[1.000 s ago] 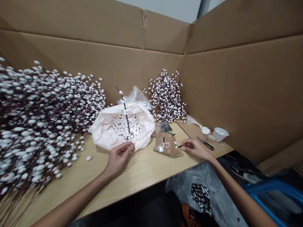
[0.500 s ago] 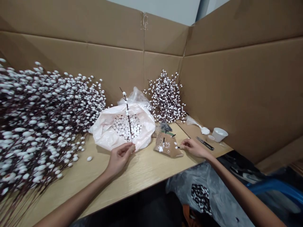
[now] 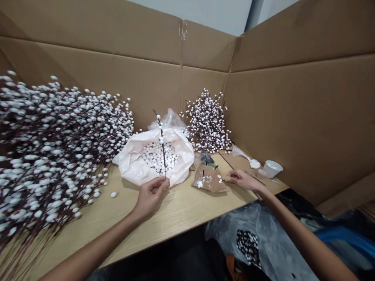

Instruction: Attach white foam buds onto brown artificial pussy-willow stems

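Our left hand (image 3: 150,197) closes around a white-beaded twig (image 3: 163,150), held upright before the plastic bag (image 3: 131,164). Our right hand (image 3: 241,180) pinches a small dark stem (image 3: 223,180) beside a white-daubed cardboard scrap (image 3: 208,180).

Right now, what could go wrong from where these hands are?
The thin beaded twig in the left hand stands upright over the bag of white balls, so a slip could knock beads loose. The right hand is just beside the white-smeared cardboard, so its fingers might pick up smears. A loose ball on the table could roll away.
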